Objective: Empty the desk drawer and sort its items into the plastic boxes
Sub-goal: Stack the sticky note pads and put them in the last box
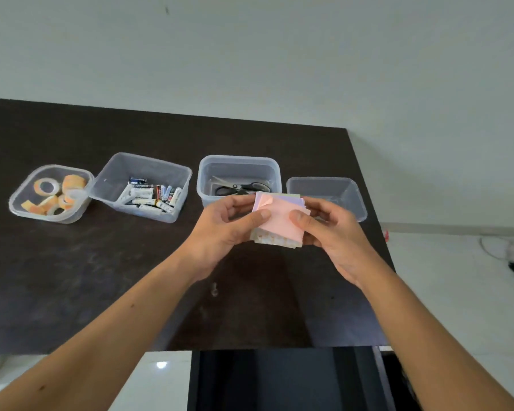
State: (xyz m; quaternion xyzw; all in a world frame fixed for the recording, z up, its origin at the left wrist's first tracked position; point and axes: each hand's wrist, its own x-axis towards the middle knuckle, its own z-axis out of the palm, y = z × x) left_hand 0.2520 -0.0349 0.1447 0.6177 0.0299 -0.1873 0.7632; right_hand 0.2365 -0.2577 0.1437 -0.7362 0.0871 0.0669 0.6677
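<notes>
Down at the near edge the drawer (279, 378) gapes open. Above the bench (101, 277), your left hand (220, 229) and right hand (336, 232) reach forward, fingers closed around the sticky-note stack (279, 225), thumbs on top. Square it up, then lower it flat into the bare right-hand box (350, 197) just beyond.

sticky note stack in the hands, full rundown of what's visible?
The sticky note stack is a squarish paper pad, pale pink sheet on top, with lilac and pale green sheets showing at the far edge and whitish layered edges along the near side. The top sheet's far-left corner is curled up. It is held tilted above the dark desk, in front of the scissors box. The left hand and right hand grip opposite sides, both thumbs pressing on top.
</notes>
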